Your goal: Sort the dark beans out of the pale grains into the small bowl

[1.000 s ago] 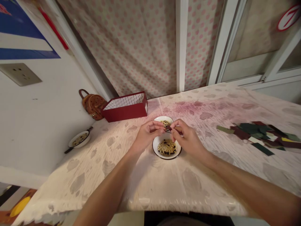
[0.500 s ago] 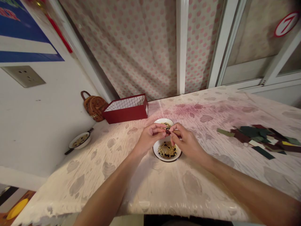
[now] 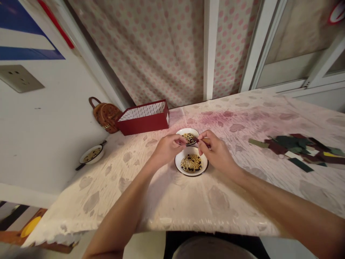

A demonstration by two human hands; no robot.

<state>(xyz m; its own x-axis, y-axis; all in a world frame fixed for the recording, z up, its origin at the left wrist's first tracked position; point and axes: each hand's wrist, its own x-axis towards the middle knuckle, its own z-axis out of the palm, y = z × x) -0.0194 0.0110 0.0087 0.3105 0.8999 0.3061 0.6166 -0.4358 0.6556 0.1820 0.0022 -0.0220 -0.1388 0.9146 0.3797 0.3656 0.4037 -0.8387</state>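
Two white bowls with dark rims stand one behind the other: the near bowl (image 3: pixel 178 166) and the far bowl (image 3: pixel 180 131). Both hold mixed yellow and black beans or beads, too small to name surely. Above the gap between them, my right hand (image 3: pixel 214 149) pinches a small dark brown piece (image 3: pixel 196 139) between thumb and fingers. Across from it, my left hand (image 3: pixel 169 146) is closed in a pinch by the bowls' left side; whether anything is in its fingertips cannot be made out. The hands are apart.
A red open box (image 3: pixel 145 124) and a brown backpack-shaped bag (image 3: pixel 106 115) stand at the back left. Near the wall sits a handled bowl (image 3: pixel 94 158) with similar contents. Flat dark green, brown and white pieces (image 3: pixel 293 147) lie heaped at right on the patterned tablecloth (image 3: pixel 215 205).
My hands, together at the small dark brown piece before, have drawn apart. The piece stays with my right hand. The view has tilted down slightly.
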